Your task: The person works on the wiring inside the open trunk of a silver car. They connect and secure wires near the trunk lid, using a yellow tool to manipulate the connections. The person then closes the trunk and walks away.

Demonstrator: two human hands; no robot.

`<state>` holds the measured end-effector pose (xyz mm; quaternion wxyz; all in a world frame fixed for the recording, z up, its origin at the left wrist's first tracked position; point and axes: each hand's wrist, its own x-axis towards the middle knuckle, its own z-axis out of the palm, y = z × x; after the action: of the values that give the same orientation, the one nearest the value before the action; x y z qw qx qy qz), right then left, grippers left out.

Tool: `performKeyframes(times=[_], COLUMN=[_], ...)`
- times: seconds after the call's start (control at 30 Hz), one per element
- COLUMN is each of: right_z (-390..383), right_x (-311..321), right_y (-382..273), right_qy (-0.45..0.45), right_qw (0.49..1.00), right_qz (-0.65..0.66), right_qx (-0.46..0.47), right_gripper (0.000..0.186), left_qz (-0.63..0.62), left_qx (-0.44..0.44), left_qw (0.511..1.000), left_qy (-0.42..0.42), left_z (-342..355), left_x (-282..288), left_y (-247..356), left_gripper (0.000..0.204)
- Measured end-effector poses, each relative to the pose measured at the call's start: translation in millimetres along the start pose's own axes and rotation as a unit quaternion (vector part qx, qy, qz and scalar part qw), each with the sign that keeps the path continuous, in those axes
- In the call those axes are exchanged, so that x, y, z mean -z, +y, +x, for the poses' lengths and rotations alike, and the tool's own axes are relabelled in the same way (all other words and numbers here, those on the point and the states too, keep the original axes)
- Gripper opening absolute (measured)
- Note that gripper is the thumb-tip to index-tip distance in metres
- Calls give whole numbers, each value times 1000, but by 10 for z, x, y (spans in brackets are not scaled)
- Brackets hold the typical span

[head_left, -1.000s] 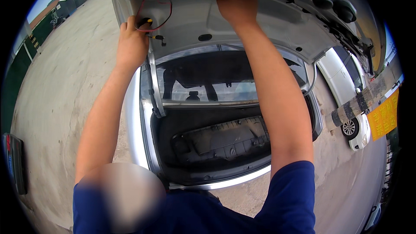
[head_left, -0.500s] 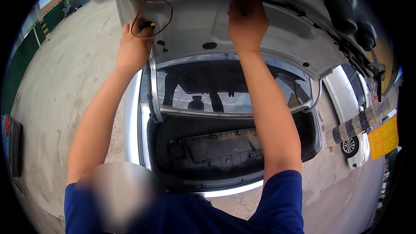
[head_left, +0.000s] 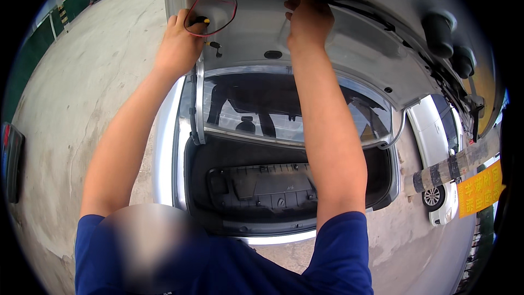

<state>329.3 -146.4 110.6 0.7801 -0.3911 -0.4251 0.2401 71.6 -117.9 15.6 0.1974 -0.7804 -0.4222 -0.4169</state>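
I have the raised silver metal trunk lid (head_left: 371,49) in front of me. Below the lid is the dark-lined open trunk (head_left: 251,153), with a black ribbed plastic panel (head_left: 262,188) lying in it. A long black cable run (head_left: 357,6) follows the lid's outer edge. My right hand (head_left: 311,22) is up at the middle of that edge, fingers bent; I cannot tell whether they hold anything. My left hand (head_left: 183,43) is at the lid's left side, fingers closed on a small black piece with a yellow end (head_left: 206,21). A thin red-and-black wire loop (head_left: 235,11) hangs from the lid's left part, passing by those fingers. Smallest, a short black lead (head_left: 214,46) dangles just beside the left hand. To work well here, I'd judge, leave the loop slack, hold the left grip steady, and feel along with the right fingers without tugging.
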Motion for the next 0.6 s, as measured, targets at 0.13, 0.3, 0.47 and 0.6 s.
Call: performKeyframes(times=[0.13, 0.3, 0.47, 0.6], right_z=[-56, -63, 9, -145], right_x=[-92, -153, 102, 51], right_y=[42, 112, -128, -156], right_qy=[42, 51, -59, -59], right_qw=[997, 984, 951, 940], right_qz=[65, 169, 281, 323], right_qx=[20, 9, -116, -90], right_gripper=[16, 17, 20, 24], left_qz=[-8, -50, -98, -123], left_qx=[16, 4, 5, 40], left_qw=[1000, 998, 994, 988], left_qy=[-21, 28, 42, 79], left_z=[8, -39, -103, -136], left_x=[27, 49, 21, -73], left_y=[-4, -42, -129, -82], left_gripper=[28, 29, 37, 41])
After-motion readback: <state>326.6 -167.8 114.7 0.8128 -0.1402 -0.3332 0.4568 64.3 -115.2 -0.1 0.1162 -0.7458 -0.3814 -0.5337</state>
